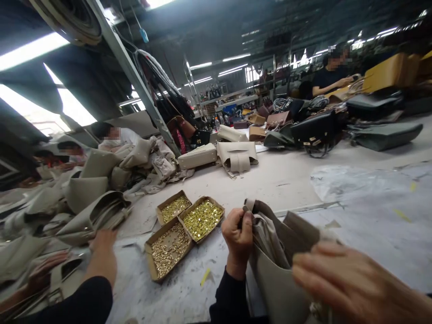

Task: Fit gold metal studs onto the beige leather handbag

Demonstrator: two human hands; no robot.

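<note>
My left hand (pixel 238 234) is closed, thumb against fingers, on the top edge of a grey-beige handbag (pixel 275 279) near a short strap end. The bag leans upright before me, its mouth gaping, with pale lining (pixel 268 234) and a darker inner flap (pixel 300 234) showing. Over the bag's right side, my right hand (pixel 351 274) is blurred by motion, its fingers stretched out and close together. A small metal fitting (pixel 315 308) shows below that hand. Left of my left hand sit cardboard trays of small gold-coloured metal pieces (pixel 202 218).
A co-worker's hand (pixel 103 240) touches a beige bag in the heap (pixel 87 193) on the left. Two beige bags (pixel 238 155) lie farther back. Dark bags (pixel 313 130) are piled at the back right, where another person (pixel 330 76) works. Plastic sheeting (pixel 354 184) covers the right side.
</note>
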